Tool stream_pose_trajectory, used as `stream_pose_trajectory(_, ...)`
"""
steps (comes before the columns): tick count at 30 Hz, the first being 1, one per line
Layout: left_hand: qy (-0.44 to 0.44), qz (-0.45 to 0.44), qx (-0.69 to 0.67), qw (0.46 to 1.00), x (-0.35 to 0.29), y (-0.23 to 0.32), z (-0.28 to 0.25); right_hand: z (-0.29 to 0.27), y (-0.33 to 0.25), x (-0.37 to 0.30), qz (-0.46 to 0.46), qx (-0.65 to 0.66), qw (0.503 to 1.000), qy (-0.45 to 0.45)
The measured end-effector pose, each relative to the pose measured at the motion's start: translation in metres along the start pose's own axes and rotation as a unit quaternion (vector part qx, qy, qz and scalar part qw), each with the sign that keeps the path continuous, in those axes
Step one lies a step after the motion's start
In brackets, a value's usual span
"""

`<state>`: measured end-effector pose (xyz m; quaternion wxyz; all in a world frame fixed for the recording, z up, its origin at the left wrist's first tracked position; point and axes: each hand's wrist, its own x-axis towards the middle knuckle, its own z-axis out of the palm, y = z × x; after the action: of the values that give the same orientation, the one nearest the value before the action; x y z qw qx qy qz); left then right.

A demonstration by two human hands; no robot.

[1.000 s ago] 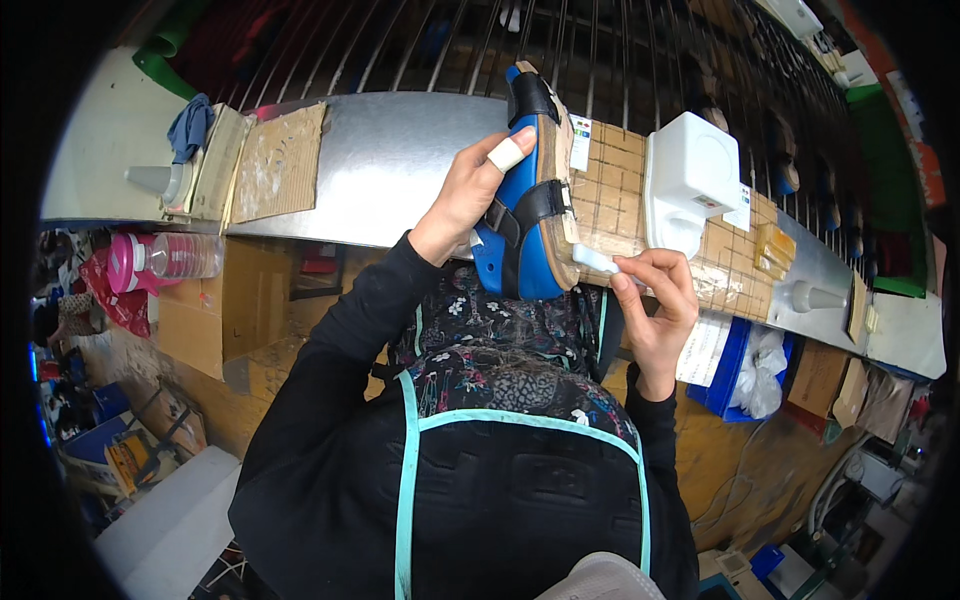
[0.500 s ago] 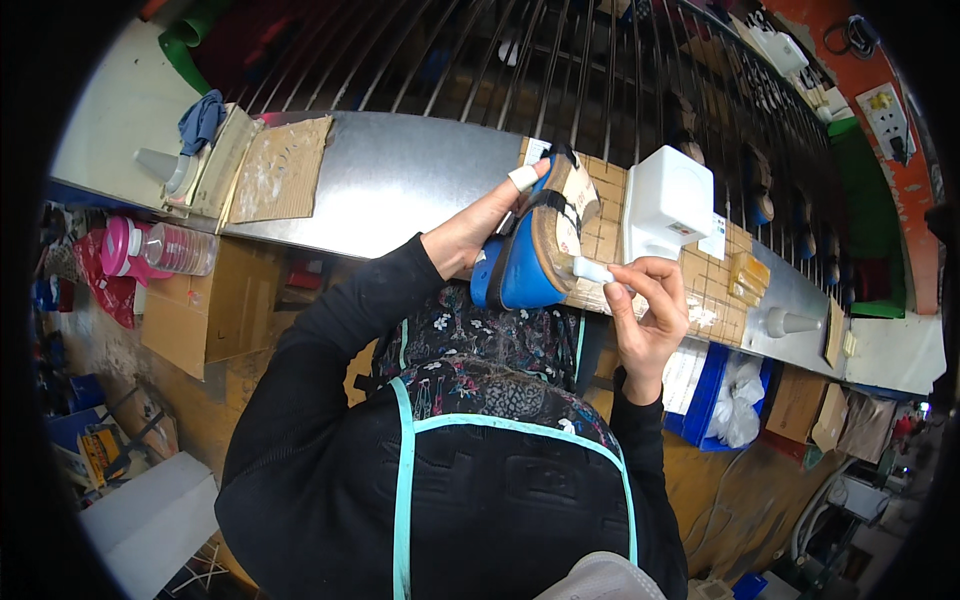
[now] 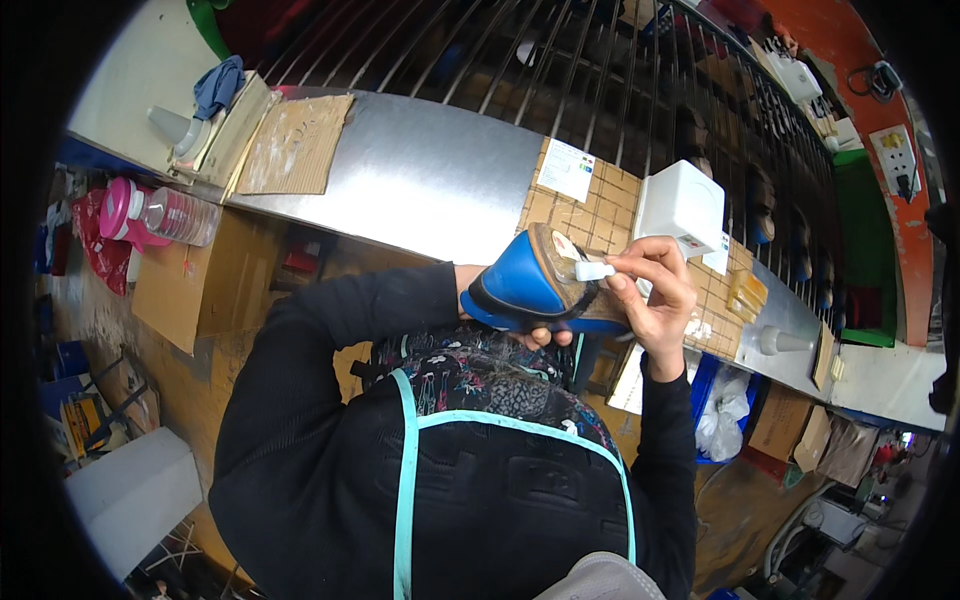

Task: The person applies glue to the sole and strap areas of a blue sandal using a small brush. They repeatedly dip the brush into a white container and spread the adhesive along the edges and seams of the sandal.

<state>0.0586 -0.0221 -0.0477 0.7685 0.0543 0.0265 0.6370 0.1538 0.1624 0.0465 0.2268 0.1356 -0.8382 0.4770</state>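
A blue shoe (image 3: 522, 276) with a black band around it lies sole-up over my lap, its toe toward the left. Its brown underside carries a pale patch near the toe. My left hand (image 3: 545, 337) grips the shoe from beneath; only some fingertips and the wrist show, the rest is behind the shoe. Between the thumb and fingers of my right hand (image 3: 655, 295) is a small white-headed applicator (image 3: 594, 271), perhaps a brush. Its head is at the underside of the shoe; whether it touches I cannot tell.
Beyond my hands runs a metal bench (image 3: 430, 160) with a white container (image 3: 683, 208) on brown gridded board (image 3: 610, 200). A yellowish block (image 3: 747, 295) and a grey cone (image 3: 785, 342) stand to the right. Bars (image 3: 500, 60) with shoes among them lie behind.
The shoe has turned so its toe points left and its underside tilts up. My left hand has gone from its far side to underneath. The applicator remains in my right hand.
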Motion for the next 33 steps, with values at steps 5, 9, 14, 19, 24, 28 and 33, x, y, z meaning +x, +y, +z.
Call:
stream_pose_trajectory(5, -0.12, -0.129, -0.154, 0.972, 0.005, -0.018, -0.001, -0.004, 0.01, 0.005, 0.051, 0.061, 0.993, -0.083)
stream_pose_trajectory(9, -0.041, -0.166, -0.047, 0.984, 0.009, -0.017, -0.009, -0.009, 0.018, 0.011, -0.004, 0.038, 0.991, -0.13)
stream_pose_trajectory(14, -0.076, -0.085, -0.063, 0.991, 0.001, -0.029, -0.005, -0.007, 0.019, 0.019, 0.013, 0.078, 0.99, -0.117)
stream_pose_trajectory(19, -0.047, -0.099, -0.109, 0.988, -0.003, -0.022, 0.023, -0.009, 0.015, 0.015, -0.01, 0.041, 0.991, -0.131)
stream_pose_trajectory(24, -0.046, -0.149, -0.195, 0.968, -0.001, -0.021, 0.02, -0.035, 0.01, 0.01, 0.019, -0.011, 0.988, -0.15)
stream_pose_trajectory(28, -0.059, -0.027, -0.106, 0.992, 0.003, 0.002, -0.005, -0.039, -0.003, 0.002, 0.058, -0.127, 0.99, 0.018)
stream_pose_trajectory(33, 0.24, 0.299, 0.352, 0.854, 0.015, 0.052, -0.004, 0.018, -0.011, -0.015, 0.031, -0.263, 0.944, 0.196)
